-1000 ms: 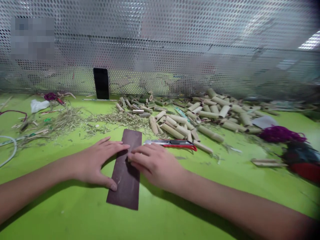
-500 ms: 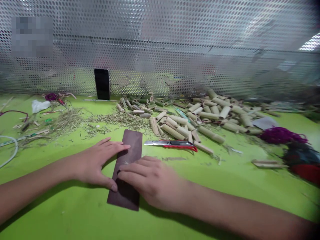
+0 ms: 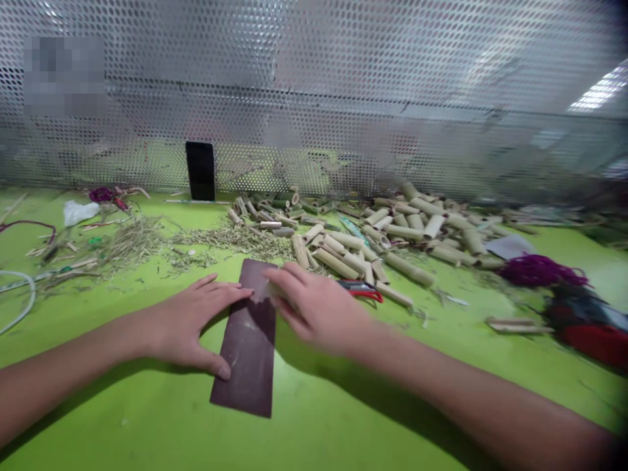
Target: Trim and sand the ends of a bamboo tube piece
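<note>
A dark brown strip of sandpaper (image 3: 248, 347) lies flat on the green table, its long side running away from me. My left hand (image 3: 184, 320) is open, fingers spread, with the thumb and a fingertip pressing on the strip's left edge. Over the strip's far right part, my right hand (image 3: 318, 301) is closed on a small pale piece, apparently bamboo, mostly covered by the fingers. Pale dust and scratch marks show on the sandpaper. Behind the right hand, a red-handled utility knife (image 3: 366, 295) is partly hidden.
Cut bamboo tubes (image 3: 343, 255) are heaped behind my hands, with shavings (image 3: 230, 241) to their left. A phone (image 3: 201, 171) leans on the perforated metal panel (image 3: 314, 111). Purple cord (image 3: 542, 269) and a black-and-red tool (image 3: 589, 327) lie at the right.
My right hand has moved away from me along the sandpaper, from its middle to its far part, now covering the knife's blade. The left hand stays in place.
</note>
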Available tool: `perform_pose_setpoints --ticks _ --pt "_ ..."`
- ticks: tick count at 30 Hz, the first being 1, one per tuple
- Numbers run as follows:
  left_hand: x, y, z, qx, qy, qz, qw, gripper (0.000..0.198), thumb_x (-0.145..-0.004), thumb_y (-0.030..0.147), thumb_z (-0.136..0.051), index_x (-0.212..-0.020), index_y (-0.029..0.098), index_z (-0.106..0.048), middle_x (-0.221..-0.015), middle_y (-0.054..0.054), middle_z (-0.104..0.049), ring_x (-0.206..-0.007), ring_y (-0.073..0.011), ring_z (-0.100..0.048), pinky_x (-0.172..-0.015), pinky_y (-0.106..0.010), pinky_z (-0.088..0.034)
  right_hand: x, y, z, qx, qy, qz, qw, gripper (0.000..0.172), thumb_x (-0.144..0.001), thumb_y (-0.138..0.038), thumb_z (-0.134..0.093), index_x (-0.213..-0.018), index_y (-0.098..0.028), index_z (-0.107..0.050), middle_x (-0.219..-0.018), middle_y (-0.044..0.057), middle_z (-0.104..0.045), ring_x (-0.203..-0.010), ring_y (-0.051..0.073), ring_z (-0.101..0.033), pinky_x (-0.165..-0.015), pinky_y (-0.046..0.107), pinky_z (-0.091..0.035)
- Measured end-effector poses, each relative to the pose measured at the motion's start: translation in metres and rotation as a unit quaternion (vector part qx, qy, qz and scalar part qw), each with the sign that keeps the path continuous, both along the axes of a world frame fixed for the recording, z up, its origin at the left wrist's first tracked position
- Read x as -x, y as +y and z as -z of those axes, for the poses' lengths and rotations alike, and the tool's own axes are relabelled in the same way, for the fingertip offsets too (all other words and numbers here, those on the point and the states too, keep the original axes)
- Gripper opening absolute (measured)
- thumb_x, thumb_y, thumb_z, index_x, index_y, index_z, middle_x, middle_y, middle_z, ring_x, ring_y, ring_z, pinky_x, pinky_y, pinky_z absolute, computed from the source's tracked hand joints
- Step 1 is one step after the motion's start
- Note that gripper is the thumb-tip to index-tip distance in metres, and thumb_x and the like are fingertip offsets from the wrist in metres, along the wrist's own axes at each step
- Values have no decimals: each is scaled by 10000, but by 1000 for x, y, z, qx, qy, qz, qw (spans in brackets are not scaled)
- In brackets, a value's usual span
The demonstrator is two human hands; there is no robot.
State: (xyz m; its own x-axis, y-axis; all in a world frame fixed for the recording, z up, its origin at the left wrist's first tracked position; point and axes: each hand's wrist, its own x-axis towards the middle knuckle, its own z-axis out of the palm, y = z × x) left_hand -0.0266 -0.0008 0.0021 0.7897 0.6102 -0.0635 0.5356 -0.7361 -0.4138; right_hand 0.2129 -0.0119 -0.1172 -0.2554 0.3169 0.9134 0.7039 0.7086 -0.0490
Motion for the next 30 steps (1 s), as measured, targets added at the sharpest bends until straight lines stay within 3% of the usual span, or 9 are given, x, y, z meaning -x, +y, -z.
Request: perform_pose_setpoints --ticks 3,6,9,13,22,26,30 --pt "0 -2 0 1 7 -27 1000 1144 -738 833 -693 -1634 302 -220 -1688 -102 -244 -1526 -497 -190 -1209 -727 -186 -39 -5 -21 -25 68 78 994 334 -1022 -269 -462 -1333 -265 -583 -1217 114 -633 -668 182 -615 -608 387 -572" --pt "-1 -5 -1 -1 10 -31 999 1132 -748 830 -686 -1635 310 -214 -1692 -100 -231 -1534 -482 -182 -1215 -706 -203 -75 -1 -33 -93 138 213 963 357 -1036 -351 -432 -1323 -206 -588 -1161 137 -629 -676 201 -607 -578 372 -522" --pt "0 -4 -1 -8 8 -24 1000 1136 -740 838 -687 -1634 320 -215 -1689 -98 -247 -1533 -478 -190 -1220 -694 -212 -92 20 -32 -70 79 293 950 354 -1033 -340 -408 -1248 -160 -625 -1119 144 -656 -824 248 -640 -645 363 -506" --pt "1 -2 -1 -10 4 -5 1000 1138 -735 845 -686 -1632 313 -231 -1681 -99 -269 -1532 -469 -207 -1236 -676 -188 -92 50 -22 4 -71 323 944 309 -1021 -276 -412 -1094 -141 -681 -1066 147 -693 -964 277 -644 -779 370 -496" --pt "-3 -5 -3 11 -1 -18 1000 1123 -746 814 -702 -1632 302 -241 -1685 -78 -259 -1544 -440 -195 -1260 -654 -129 -90 54 -20 -27 -81 337 938 337 -1025 -322 -435 -1132 -130 -689 -1121 151 -699 -990 285 -656 -797 391 -516" --pt "-3 -5 -4 11 -7 3 1000 1105 -753 786 -716 -1627 279 -267 -1674 -86 -288 -1538 -432 -226 -1270 -634 -116 -105 40 -33 -25 -21 329 944 391 -1027 -415 -415 -1161 -184 -701 -1155 132 -700 -976 270 -663 -728 360 -529" --pt "-1 -4 -5 16 -8 17 1000 1075 -774 757 -713 -1626 273 -270 -1675 -88 -282 -1537 -422 -235 -1271 -631 -94 -126 20 -67 -23 50 346 937 449 -1004 -494 -390 -1134 -217 -718 -1129 128 -707 -903 293 -663 -699 405 -527"
